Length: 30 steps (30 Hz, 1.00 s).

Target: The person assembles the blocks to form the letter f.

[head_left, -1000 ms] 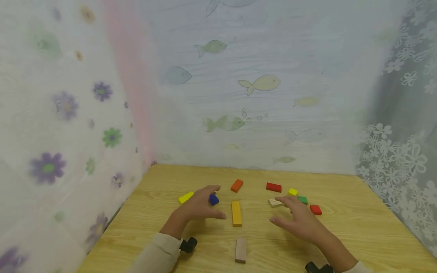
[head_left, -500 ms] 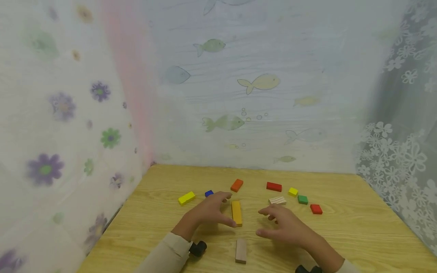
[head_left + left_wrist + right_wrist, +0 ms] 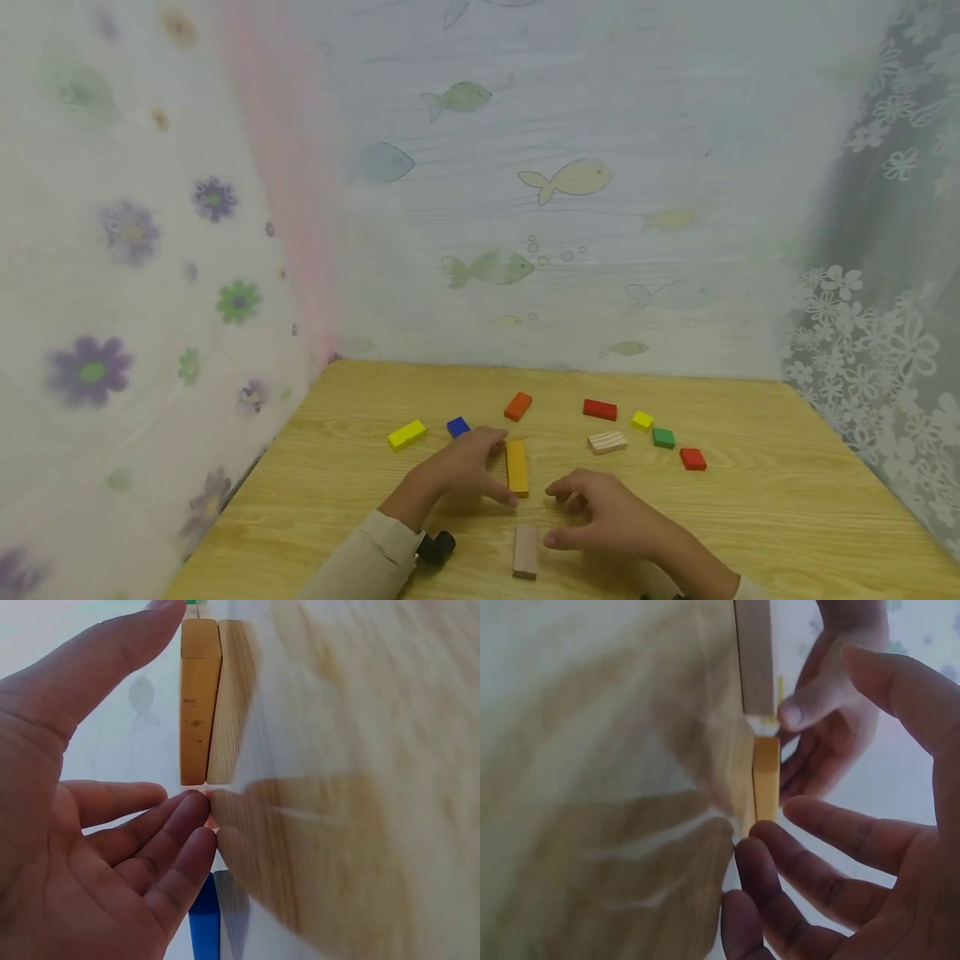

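Note:
A long orange-yellow block (image 3: 517, 468) lies flat on the wooden table, its long side running away from me. My left hand (image 3: 459, 468) is just left of it, thumb at its near end and fingers towards its far end. In the left wrist view, a gap shows between that palm and the orange-yellow block (image 3: 199, 712). My right hand (image 3: 609, 518) hovers low to the right, fingers relaxed and slightly bent, holding nothing. Its thumb points at a plain wooden block (image 3: 526, 551) nearer to me. Partly behind the left hand sits a blue block (image 3: 458, 427).
A yellow block (image 3: 407, 435) lies at left, an orange block (image 3: 518, 407) farther back. To the right are a dark red block (image 3: 600, 409), a striped wooden block (image 3: 607, 442), a small yellow block (image 3: 642, 421), a green block (image 3: 663, 437) and a red block (image 3: 693, 458). Patterned curtains surround the table (image 3: 780, 500).
Both hands have moved inward towards the orange-yellow block, the left rightwards and the right leftwards and nearer to me. The blocks stay where they were.

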Motion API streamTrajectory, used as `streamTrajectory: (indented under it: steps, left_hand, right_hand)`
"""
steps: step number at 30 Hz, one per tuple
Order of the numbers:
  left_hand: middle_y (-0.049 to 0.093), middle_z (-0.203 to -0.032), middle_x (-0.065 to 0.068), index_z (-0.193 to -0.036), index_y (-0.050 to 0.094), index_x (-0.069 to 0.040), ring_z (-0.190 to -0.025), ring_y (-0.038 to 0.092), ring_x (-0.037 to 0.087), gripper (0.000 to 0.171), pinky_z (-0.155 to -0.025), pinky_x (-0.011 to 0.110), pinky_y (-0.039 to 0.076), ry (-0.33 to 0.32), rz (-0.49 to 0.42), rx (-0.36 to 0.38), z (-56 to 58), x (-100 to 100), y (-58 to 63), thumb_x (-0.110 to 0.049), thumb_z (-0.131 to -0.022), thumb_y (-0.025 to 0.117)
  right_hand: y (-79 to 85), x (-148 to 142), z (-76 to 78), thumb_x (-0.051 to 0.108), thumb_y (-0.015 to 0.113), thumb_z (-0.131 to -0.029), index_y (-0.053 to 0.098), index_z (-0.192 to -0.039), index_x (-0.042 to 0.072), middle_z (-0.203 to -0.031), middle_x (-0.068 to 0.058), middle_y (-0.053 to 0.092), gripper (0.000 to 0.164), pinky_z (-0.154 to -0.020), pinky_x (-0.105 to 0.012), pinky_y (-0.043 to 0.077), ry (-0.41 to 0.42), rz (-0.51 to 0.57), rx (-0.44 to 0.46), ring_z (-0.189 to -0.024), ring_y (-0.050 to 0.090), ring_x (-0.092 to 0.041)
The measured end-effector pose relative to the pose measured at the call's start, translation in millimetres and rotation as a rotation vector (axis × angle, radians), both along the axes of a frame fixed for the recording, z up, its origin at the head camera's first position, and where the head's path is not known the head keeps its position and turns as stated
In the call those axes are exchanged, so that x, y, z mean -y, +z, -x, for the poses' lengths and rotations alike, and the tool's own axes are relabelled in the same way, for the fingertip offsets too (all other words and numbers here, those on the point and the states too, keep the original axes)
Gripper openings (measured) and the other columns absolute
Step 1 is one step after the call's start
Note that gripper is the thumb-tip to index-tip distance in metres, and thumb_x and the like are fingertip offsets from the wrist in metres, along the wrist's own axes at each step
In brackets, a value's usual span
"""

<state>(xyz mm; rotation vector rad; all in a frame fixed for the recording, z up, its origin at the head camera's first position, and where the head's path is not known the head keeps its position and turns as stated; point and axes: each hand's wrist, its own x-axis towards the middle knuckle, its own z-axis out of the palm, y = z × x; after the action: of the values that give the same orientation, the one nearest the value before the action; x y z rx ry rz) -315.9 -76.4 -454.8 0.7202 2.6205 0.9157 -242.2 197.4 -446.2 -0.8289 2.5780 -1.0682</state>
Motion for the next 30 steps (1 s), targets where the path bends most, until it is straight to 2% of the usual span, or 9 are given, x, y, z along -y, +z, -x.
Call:
streamTrajectory:
  steps: [7, 15, 23, 30]
  left_hand:
    - [0.053, -0.148, 0.002, -0.157, 0.045, -0.014, -0.139, 0.051, 0.024, 0.108, -0.115, 0.046, 0.043, 0.014, 0.071, -0.034, 0.6, -2, -6.9, -0.055, -0.069, 0.093]
    - [0.053, -0.149, 0.002, -0.155, 0.047, -0.013, -0.139, 0.050, 0.024, 0.105, -0.116, 0.045, 0.043, 0.015, 0.089, -0.059, 0.1, -3, -5.9, -0.054, -0.071, 0.093]
    - [0.054, -0.148, 0.003, -0.152, 0.051, -0.010, -0.138, 0.051, 0.024, 0.098, -0.116, 0.045, 0.042, 0.007, 0.103, -0.104, -1.5, -3, -0.4, -0.053, -0.073, 0.091]
    - [0.050, -0.152, 0.002, -0.156, 0.046, -0.013, -0.141, 0.048, 0.025, 0.104, -0.117, 0.047, 0.041, 0.013, 0.111, -0.055, -1.6, -2, 2.2, -0.054, -0.072, 0.092]
  right_hand:
    - [-6.8, 11, -8.0, 0.058, 0.084, -0.080, 0.071, -0.126, 0.011, -0.109, 0.006, 0.064, 0.068, -0.082, -0.029, 0.053, -0.002, -0.102, -0.045, -0.097, 0.060, -0.010]
    - [-3.9, 21, -16.3, 0.066, 0.083, -0.075, 0.072, -0.128, 0.012, -0.116, 0.006, 0.062, 0.077, -0.091, -0.035, 0.053, -0.040, -0.192, -0.041, -0.103, 0.058, -0.008]
    - [-1.0, 27, -21.0, 0.066, 0.086, -0.072, 0.073, -0.124, 0.010, -0.117, 0.004, 0.064, 0.078, -0.093, -0.035, 0.054, -0.037, -0.190, -0.125, -0.104, 0.060, -0.011]
    - [1.1, 30, -22.2, 0.063, 0.088, -0.071, 0.074, -0.121, 0.011, -0.111, 0.006, 0.062, 0.073, -0.084, -0.029, 0.052, -0.029, -0.157, -0.096, -0.097, 0.058, -0.009]
